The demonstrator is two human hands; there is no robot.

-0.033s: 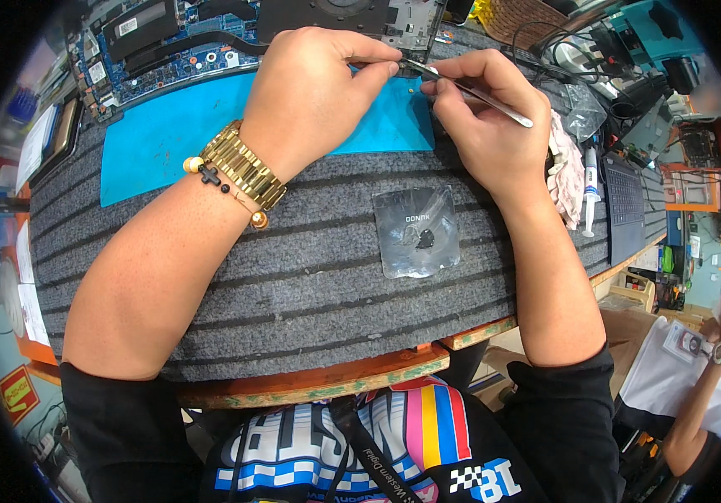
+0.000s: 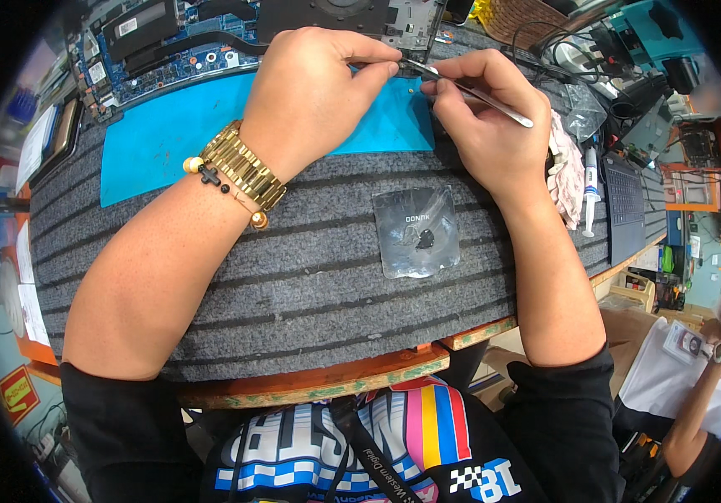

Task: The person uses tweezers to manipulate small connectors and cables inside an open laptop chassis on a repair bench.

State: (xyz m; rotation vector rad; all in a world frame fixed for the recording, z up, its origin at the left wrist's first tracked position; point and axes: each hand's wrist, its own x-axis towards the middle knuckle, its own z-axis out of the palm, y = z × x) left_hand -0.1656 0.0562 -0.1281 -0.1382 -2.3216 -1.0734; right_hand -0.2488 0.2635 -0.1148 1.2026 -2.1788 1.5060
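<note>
My right hand point(image 2: 495, 126) grips a pair of metal tweezers point(image 2: 492, 102), held slantwise with the tips pointing up and left. The tips meet the fingertips of my left hand point(image 2: 314, 88), whose thumb and index finger are pinched together. Whatever sits in that pinch is too small to make out. Both hands are over the near edge of an opened laptop point(image 2: 201, 63) with a blue circuit board and black parts showing. A bright blue mat point(image 2: 172, 138) lies in front of the laptop, partly covered by my left hand and wrist.
On the grey ribbed bench cover point(image 2: 319, 277) lies a clear plastic bag point(image 2: 417, 243) with a small dark piece. To the right are a crumpled cloth point(image 2: 566, 172), a syringe point(image 2: 590, 193), a dark laptop point(image 2: 625, 205) and cables point(image 2: 570, 59). Another person's arm point(image 2: 700, 402) shows at far right.
The other person's hand at the far right has shifted slightly. My hands and the tweezers look the same.
</note>
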